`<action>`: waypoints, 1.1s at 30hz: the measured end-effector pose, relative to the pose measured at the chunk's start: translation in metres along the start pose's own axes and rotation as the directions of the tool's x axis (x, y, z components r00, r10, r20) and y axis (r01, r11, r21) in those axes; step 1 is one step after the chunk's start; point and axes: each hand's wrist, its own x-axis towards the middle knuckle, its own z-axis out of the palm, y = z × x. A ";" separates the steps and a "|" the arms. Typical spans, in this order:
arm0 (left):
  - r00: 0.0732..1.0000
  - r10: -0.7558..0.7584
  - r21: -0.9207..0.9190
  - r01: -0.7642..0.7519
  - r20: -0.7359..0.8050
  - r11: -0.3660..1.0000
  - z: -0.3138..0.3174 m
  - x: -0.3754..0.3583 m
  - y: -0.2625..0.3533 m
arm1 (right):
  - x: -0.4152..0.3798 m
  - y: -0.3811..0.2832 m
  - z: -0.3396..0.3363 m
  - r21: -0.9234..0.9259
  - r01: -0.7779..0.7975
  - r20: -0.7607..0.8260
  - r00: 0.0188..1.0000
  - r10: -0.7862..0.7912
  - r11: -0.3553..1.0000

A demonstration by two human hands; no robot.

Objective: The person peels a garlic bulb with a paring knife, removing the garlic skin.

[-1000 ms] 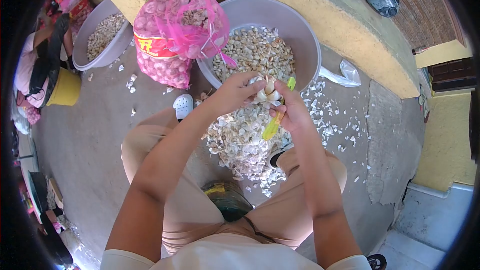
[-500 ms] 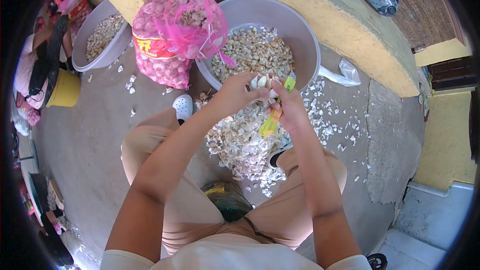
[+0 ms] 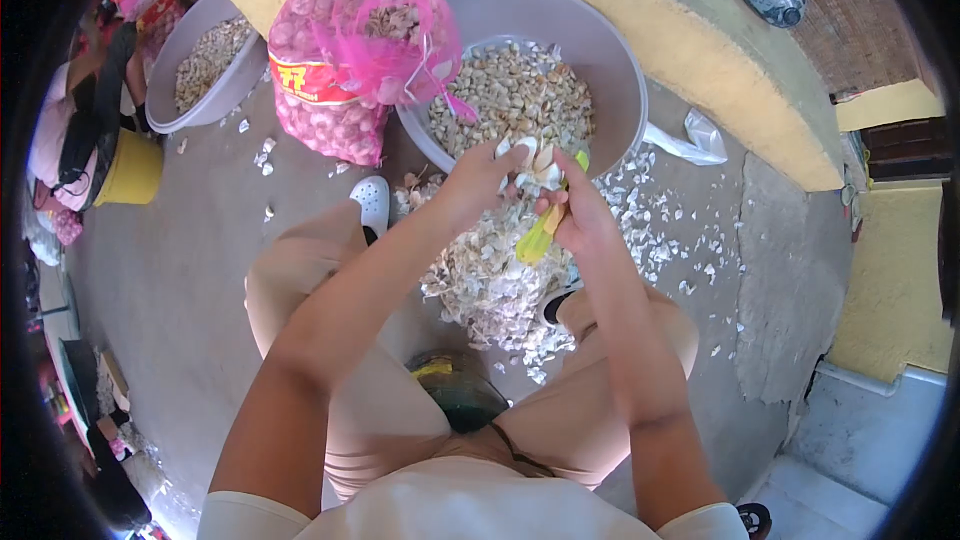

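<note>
Between my two hands is a garlic bulb (image 3: 541,168), its pale cloves partly spread apart. My left hand (image 3: 478,178) grips the bulb from its left side, thumb on top. In my right hand (image 3: 584,217) is a yellow-green utility knife (image 3: 535,242), its handle slanting down and left; the fingertips also touch the bulb. I cannot make out the blade. Just beyond my hands stands a grey tub (image 3: 622,60) with many loose garlic cloves (image 3: 515,95) in it. Below them, a heap of garlic skins (image 3: 485,290) lies on the floor between my feet.
A pink mesh sack of garlic (image 3: 335,55) leans by the tub's left side. Another tub (image 3: 200,112) of cloves, a yellow bucket (image 3: 132,172) and a seated person (image 3: 85,130) are at far left. A plastic bag (image 3: 703,140) lies right, below a low yellow wall (image 3: 740,70).
The cloves of the bulb are spread wider, and the fingers of both hands have shifted on it. The knife has turned a little in my right hand. The whole view has shifted slightly.
</note>
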 end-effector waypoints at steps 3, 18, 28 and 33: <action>0.999 -0.004 0.143 -0.003 0.047 0.990 -0.002 -0.002 0.012 | -0.006 -0.004 0.008 -0.210 0.132 0.012 0.991 -0.132 0.969; 0.975 0.199 -0.280 -0.220 -0.101 0.935 -0.050 0.026 0.021 | -0.019 -0.017 0.007 -0.191 0.372 0.081 0.928 -0.363 0.908; 0.937 -0.333 0.529 0.230 0.106 0.817 -0.043 0.045 -0.037 | -0.002 -0.019 -0.013 -0.088 0.047 0.034 0.998 -0.044 0.995; 0.870 0.488 0.413 -0.424 -0.061 0.806 -0.022 0.057 0.004 | -0.009 -0.014 -0.007 -0.135 0.062 0.005 0.998 -0.061 0.989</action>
